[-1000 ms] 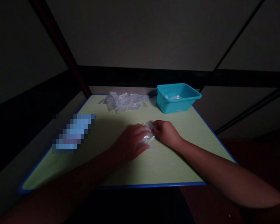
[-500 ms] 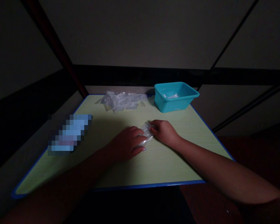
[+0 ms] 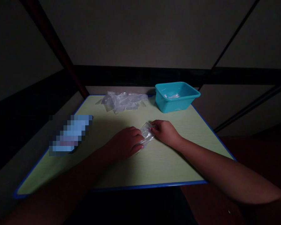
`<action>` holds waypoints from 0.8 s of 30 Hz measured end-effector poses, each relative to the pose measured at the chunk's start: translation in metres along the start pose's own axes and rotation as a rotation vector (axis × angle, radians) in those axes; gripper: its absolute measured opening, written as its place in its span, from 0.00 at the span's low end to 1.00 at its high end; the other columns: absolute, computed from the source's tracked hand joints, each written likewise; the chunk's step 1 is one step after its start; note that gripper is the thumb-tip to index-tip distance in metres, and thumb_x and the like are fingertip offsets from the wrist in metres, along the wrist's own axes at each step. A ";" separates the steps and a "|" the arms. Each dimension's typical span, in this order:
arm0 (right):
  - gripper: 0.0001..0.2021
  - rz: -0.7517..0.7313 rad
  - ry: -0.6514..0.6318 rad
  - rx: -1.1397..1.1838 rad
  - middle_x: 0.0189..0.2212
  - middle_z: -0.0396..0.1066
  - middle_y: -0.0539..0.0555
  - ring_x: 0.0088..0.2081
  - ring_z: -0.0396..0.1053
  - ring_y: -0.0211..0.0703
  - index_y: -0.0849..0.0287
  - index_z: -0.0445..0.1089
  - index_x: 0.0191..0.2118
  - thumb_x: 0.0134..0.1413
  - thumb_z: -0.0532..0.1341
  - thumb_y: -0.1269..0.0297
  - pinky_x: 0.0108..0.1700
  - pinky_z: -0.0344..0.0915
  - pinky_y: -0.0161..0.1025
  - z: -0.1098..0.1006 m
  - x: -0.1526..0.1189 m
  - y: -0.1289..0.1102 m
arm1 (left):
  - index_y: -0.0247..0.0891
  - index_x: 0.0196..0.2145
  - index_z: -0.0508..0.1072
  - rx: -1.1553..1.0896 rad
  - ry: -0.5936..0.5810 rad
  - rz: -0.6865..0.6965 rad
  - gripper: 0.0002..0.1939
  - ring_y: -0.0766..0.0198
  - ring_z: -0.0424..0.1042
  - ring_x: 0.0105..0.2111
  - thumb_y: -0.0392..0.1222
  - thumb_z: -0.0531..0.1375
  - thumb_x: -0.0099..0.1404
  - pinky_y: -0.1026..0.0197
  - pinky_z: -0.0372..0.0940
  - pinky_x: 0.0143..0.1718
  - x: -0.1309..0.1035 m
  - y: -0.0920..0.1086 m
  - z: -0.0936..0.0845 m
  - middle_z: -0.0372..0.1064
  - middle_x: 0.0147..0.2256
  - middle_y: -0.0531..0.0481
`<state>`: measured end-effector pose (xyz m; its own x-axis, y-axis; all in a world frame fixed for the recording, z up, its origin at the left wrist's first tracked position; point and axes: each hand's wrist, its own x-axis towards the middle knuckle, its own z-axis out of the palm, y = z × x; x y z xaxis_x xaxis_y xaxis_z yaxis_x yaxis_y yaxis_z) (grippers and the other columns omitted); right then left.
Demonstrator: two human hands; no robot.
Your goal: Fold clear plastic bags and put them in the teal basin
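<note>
A small clear plastic bag (image 3: 147,132) lies on the pale green table (image 3: 168,165) between my hands. My left hand (image 3: 129,141) has its fingers drawn together on the bag's near left end. At the far right edge of the bag, my right hand (image 3: 165,132) pinches it between thumb and fingers. Part of the bag is hidden under the fingers of both hands.
A heap of clear plastic bags (image 3: 121,100) lies at the back of the table. To its right stands a turquoise basket (image 3: 174,105) with some clear plastic inside. On the left lies a blurred-out flat object (image 3: 71,134). Blue edging borders the table.
The fingers of my left hand have drawn back slightly and closed on the bag's near end, uncovering more of the plastic. My right hand has barely moved.
</note>
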<state>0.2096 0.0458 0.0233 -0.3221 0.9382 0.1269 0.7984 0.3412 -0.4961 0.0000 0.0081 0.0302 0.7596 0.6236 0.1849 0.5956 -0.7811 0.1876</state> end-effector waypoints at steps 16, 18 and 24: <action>0.07 -0.015 -0.021 0.280 0.21 0.68 0.50 0.23 0.61 0.37 0.60 0.70 0.27 0.52 0.59 0.65 0.26 0.53 0.34 0.000 -0.003 0.002 | 0.36 0.41 0.72 -0.041 -0.022 -0.015 0.11 0.55 0.66 0.42 0.44 0.57 0.65 0.55 0.62 0.44 -0.001 -0.003 0.001 0.69 0.42 0.43; 0.05 -0.062 -0.002 0.255 0.22 0.67 0.50 0.24 0.61 0.37 0.60 0.70 0.27 0.51 0.59 0.66 0.27 0.54 0.34 -0.002 -0.006 -0.002 | 0.36 0.40 0.72 -0.041 -0.033 -0.016 0.10 0.55 0.66 0.42 0.44 0.57 0.65 0.55 0.62 0.44 0.000 -0.002 -0.001 0.70 0.42 0.43; 0.02 -0.074 -0.011 0.172 0.25 0.68 0.51 0.26 0.62 0.38 0.60 0.69 0.28 0.49 0.60 0.69 0.30 0.54 0.35 -0.004 -0.010 -0.009 | 0.35 0.41 0.73 -0.039 -0.038 -0.008 0.10 0.56 0.67 0.42 0.43 0.56 0.66 0.56 0.62 0.43 -0.001 -0.002 -0.002 0.70 0.42 0.44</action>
<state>0.2082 0.0340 0.0301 -0.3834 0.9097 0.1593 0.6740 0.3936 -0.6252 -0.0025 0.0097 0.0318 0.7644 0.6278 0.1470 0.5918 -0.7736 0.2265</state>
